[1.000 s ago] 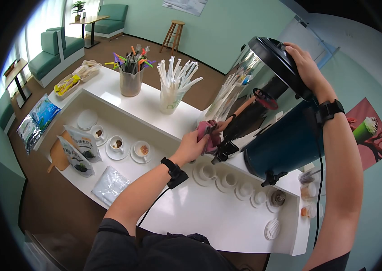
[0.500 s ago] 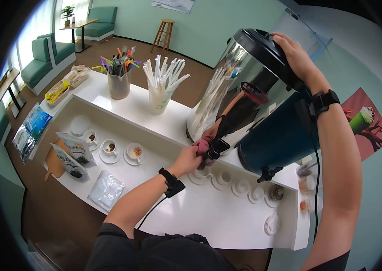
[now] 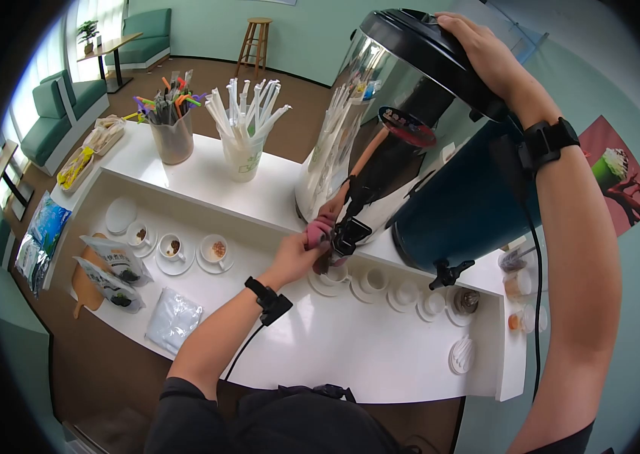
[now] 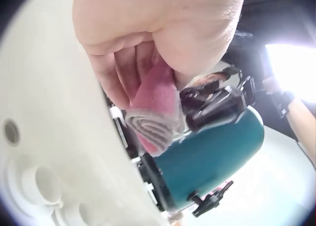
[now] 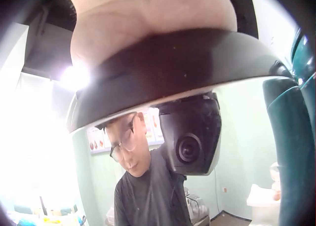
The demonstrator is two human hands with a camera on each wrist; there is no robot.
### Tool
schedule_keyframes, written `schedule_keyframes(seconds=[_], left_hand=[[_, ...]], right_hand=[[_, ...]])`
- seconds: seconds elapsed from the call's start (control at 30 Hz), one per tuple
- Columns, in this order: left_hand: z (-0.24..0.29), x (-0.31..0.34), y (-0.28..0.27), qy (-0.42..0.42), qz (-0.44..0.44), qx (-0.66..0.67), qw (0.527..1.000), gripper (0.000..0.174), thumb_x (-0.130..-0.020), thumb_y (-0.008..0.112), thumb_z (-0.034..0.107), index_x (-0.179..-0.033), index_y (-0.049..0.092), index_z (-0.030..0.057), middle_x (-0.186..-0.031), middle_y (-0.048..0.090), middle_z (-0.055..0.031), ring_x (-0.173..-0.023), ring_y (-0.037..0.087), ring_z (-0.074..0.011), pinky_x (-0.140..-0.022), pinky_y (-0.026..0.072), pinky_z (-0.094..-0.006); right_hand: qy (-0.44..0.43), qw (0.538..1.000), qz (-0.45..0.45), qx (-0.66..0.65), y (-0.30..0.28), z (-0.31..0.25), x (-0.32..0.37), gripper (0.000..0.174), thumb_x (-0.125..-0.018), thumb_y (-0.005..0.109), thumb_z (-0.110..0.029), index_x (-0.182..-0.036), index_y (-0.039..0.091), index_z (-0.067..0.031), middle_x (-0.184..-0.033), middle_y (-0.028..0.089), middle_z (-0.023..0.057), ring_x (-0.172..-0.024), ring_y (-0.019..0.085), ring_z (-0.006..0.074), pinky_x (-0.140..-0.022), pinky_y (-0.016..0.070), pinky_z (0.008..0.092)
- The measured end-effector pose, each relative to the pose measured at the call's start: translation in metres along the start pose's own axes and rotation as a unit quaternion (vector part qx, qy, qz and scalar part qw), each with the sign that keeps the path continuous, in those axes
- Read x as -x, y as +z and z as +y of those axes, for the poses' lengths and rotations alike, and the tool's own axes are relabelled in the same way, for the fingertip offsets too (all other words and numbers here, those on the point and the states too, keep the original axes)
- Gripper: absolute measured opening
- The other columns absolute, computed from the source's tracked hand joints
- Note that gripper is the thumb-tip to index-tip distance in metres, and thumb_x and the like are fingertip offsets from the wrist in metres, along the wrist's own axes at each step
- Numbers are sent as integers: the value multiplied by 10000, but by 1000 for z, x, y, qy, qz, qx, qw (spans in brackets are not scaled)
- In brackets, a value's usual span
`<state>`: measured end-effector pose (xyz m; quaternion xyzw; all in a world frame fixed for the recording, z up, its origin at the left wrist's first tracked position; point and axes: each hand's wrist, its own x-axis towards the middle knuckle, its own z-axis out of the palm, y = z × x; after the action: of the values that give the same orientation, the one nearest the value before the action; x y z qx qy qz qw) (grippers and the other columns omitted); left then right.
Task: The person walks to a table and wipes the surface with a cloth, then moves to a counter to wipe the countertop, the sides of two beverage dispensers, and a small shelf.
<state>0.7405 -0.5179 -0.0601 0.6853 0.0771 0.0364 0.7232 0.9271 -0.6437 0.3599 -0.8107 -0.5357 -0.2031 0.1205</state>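
Note:
My left hand grips a folded pink cloth with a grey underside, bunched between thumb and fingers. It holds the cloth against the lower front of a shiny steel drink dispenser, right beside its black tap. My right hand rests on the dispenser's black lid, fingers stretched over the top. From the right wrist view, the palm lies on the lid, while the fingertips are hidden. The steel side mirrors a person and the wrist camera.
A teal dispenser stands to the right. Cups of straws and a pitcher of colourful straws stand on the raised ledge. Below are white cups, filled cups, pouches and a silvery packet.
My left hand has brought the cloth down beside the steel dispenser's tap. The right hand stays on the lid. The head view has shifted, so the counter appears farther left and higher.

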Motion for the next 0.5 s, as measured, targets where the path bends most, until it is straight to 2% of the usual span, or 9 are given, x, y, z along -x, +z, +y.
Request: schedule_keyframes(seconds=[0.1,0.17,0.2,0.27,0.3,0.33,0.37,0.4,0.5], left_hand=[[44,-3,-18,105,84,31,990,260,-960,636,239,-989,688,-14,-763,688,-59,-673,645,-133,-645,516,-280],[76,-14,-29,137,112,39,983,294,-958,633,258,-1077,660,-9,-918,669,-91,-816,631,-161,-748,507,-301],[89,-20,-29,210,143,4,967,308,-959,629,265,-1100,650,-7,-974,638,-109,-872,613,-182,-791,494,-317],[114,-30,-22,352,205,-65,911,338,-960,623,279,-1146,629,-3,-1087,574,-143,-984,578,-226,-877,468,-348],[126,-31,-19,368,211,-103,899,344,-960,620,280,-1156,623,-3,-1104,546,-152,-1003,560,-247,-898,454,-359],[137,-30,-16,384,218,-142,886,350,-960,617,282,-1166,617,-2,-1122,517,-160,-1022,542,-269,-918,440,-371],[144,-31,-14,398,225,-180,871,356,-960,614,283,-1176,610,-1,-1139,489,-168,-1042,523,-290,-939,426,-382],[143,-35,-13,412,243,-208,853,361,-970,597,297,-1168,604,-4,-1127,505,-181,-1001,535,-310,-905,436,-381],[122,-43,-11,342,229,-72,908,373,-985,568,323,-1130,599,-19,-1100,510,-197,-986,537,-315,-896,433,-386]], right_hand=[[35,997,-65,19,-19,-41,10,395,-1020,393,-283,-1332,528,-83,-1387,527,189,-1236,526,345,-1103,363,395],[27,998,-35,49,-12,-37,9,375,-1014,375,-250,-1242,581,-34,-1339,562,195,-1227,522,366,-1071,379,397],[20,997,-19,65,-8,-30,7,378,-1012,367,-233,-1197,607,-9,-1315,580,198,-1222,521,377,-1054,387,397],[-81,988,5,134,1,10,-1,382,-1030,345,-240,-1275,552,-31,-1386,537,149,-1240,517,346,-1079,370,356],[-131,977,16,167,3,19,-3,389,-1040,335,-243,-1314,524,-42,-1421,515,125,-1248,515,330,-1091,361,336],[-151,966,17,209,3,28,-4,356,-1035,341,-186,-1321,507,-53,-1419,512,129,-1243,513,346,-1086,380,355],[-123,976,16,181,2,21,-3,348,-1028,352,-171,-1316,510,-56,-1416,515,131,-1243,513,347,-1083,384,355],[-94,984,15,152,3,14,0,341,-1022,363,-157,-1311,514,-59,-1412,518,133,-1242,514,348,-1080,388,356],[-64,993,7,102,3,5,1,333,-1016,371,-147,-1300,523,-64,-1400,530,137,-1232,522,352,-1077,390,356]])
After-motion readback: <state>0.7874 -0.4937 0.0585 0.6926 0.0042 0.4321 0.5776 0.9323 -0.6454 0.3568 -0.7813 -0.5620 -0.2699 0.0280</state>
